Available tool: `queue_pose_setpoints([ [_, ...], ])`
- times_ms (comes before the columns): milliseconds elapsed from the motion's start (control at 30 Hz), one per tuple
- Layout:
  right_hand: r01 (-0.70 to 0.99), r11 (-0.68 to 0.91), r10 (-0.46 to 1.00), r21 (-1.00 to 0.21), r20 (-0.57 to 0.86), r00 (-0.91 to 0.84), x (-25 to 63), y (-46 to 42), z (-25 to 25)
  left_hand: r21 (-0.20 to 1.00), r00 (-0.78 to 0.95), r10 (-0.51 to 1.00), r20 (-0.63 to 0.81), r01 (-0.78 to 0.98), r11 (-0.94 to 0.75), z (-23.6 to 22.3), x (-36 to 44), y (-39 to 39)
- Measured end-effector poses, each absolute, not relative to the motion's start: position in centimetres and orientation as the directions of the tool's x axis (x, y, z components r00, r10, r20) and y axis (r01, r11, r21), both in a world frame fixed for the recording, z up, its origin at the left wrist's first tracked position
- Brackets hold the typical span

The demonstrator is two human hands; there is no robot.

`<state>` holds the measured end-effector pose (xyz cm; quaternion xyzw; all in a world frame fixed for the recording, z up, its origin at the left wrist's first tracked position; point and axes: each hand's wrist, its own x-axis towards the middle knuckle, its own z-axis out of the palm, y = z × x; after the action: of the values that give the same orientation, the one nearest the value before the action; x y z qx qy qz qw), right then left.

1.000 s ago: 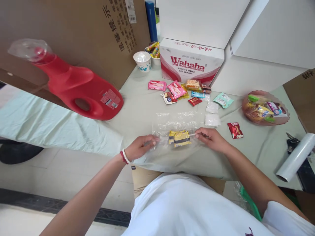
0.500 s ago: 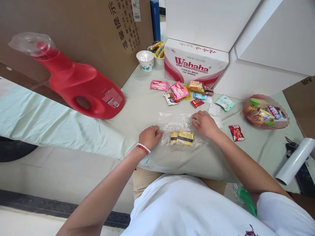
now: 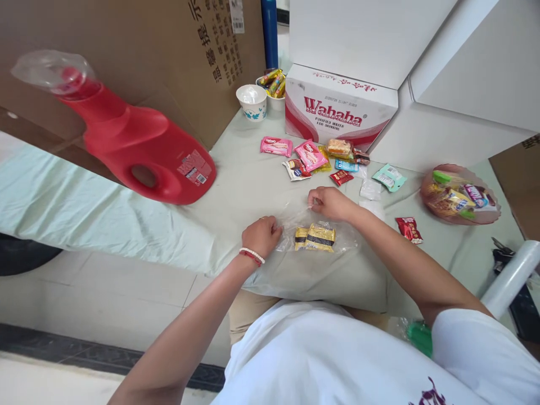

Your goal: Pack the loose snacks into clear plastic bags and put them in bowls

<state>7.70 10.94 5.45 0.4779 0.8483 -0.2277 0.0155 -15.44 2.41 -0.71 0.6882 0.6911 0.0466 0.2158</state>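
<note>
Two small yellow snack packets (image 3: 319, 238) with dark bands, one overlapping the other, lie on the table inside or on a sheet of crinkled clear plastic film (image 3: 345, 238). My left hand (image 3: 262, 235) is closed at the film's left edge, just left of the packets; a white and red bracelet circles its wrist. Above the packets, my right hand (image 3: 328, 202) pinches the film's far edge and draws it up a little. Whether the film is a bag or a loose sheet cannot be made out.
Several wrapped snacks (image 3: 311, 155) lie before a Wahaha box (image 3: 337, 107). Two paper cups, one a white cup (image 3: 252, 103), stand at the back. A red jug (image 3: 156, 152) is at left. A pink bowl (image 3: 431, 197) of snacks and a plastic roll (image 3: 510, 278) are at right.
My right hand has moved left and slightly towards the box side, taking the film's far edge with it. The film is now gathered between both hands. The packets stay in place.
</note>
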Motion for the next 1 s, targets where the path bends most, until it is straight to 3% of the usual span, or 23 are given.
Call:
queue_pose_setpoints([
  [100,0.767,0.565,0.768,-0.304,-0.146,-0.624,7.9,8.3,6.8,0.364,0.014,0.971,-0.24,0.928,0.076,-0.7,-15.3,2.3],
  [233,0.71,0.676,0.684,-0.199,-0.191,-0.704,7.8,3.8,6.2,0.384,-0.097,0.981,-0.168,0.91,0.156,-0.6,-15.0,2.2],
  [367,0.6,0.784,0.573,-0.161,-0.184,-0.799,8.2,0.5,3.7,0.408,-0.069,0.983,-0.17,0.903,0.134,-0.8,-15.0,2.3],
  [567,0.632,0.756,0.62,-0.17,-0.122,-0.775,9.2,-1.0,1.3,0.72,-0.058,0.998,0.033,0.694,0.017,-1.8,-17.0,1.5],
  [700,0.65,0.734,0.645,-0.197,-0.099,-0.758,9.1,-1.2,1.1,0.87,-0.043,0.999,0.01,0.493,0.012,-1.1,-17.7,1.0],
  [800,0.659,0.722,0.659,-0.21,-0.082,-0.748,8.8,-1.4,1.1,0.838,-0.072,0.994,-0.088,0.534,0.113,0.1,-16.3,1.2],
  [933,0.655,0.705,0.67,-0.272,-0.046,-0.74,8.8,-1.5,1.0,0.633,-0.077,0.979,-0.191,0.752,0.183,1.6,-14.8,0.9],
  [1000,0.645,0.7,0.67,-0.306,-0.03,-0.742,8.9,-1.4,0.7,0.591,-0.014,0.961,-0.276,0.786,0.181,2.3,-15.1,0.3],
])
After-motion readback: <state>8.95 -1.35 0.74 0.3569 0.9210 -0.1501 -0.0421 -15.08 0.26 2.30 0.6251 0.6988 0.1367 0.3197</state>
